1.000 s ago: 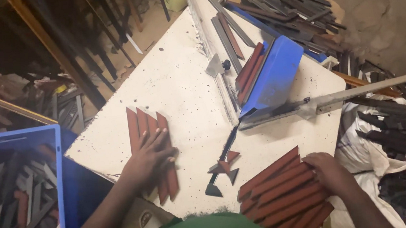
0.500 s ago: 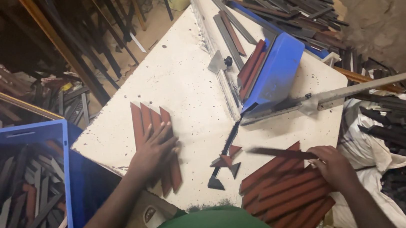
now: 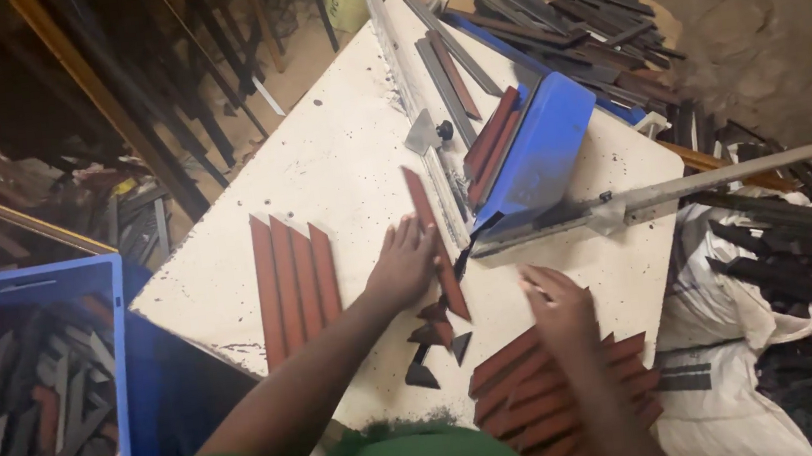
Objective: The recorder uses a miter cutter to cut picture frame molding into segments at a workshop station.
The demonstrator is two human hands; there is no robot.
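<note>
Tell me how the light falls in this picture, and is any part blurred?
Head view: the white table is brightly lit, the surrounding floor and blue crate dim; the right hand is slightly motion-blurred, the left hand on the reddish strip sharper.

The left hand (image 3: 402, 264) rests on a long red strip (image 3: 436, 243) in the middle of the white tabletop (image 3: 338, 155). The right hand (image 3: 560, 304) touches a pile of red strips (image 3: 544, 394) at the near edge.

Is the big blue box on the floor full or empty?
Nearly full. The blue box at the table's left holds a heap of dark, grey and reddish strips, piled close to its rim.
</note>
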